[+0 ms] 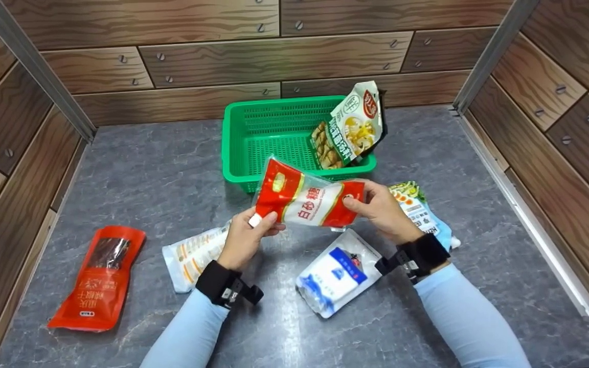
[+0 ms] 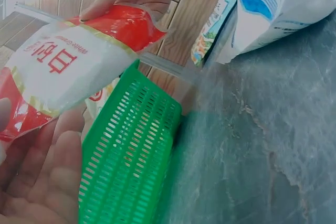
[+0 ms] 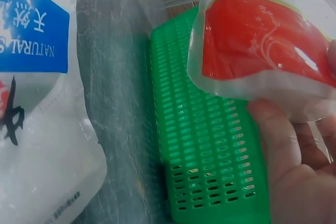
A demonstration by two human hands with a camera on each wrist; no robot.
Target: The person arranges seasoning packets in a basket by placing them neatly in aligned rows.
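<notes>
Red pouch (image 1: 95, 294) lower left; now the left-hand grip (image 1: 243, 237) pinches one end of the red-and-white packet (image 1: 309, 202), mid-frame, overlapping the green basket (image 1: 238, 179), and the right-hand grip (image 1: 386, 214) pinches the other end, thumb across its front!

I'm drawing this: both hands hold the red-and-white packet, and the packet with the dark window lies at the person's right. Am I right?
No, the head view shows the packet with the dark window at the person's left. The left hand and right hand hold the red-and-white packet.
</notes>
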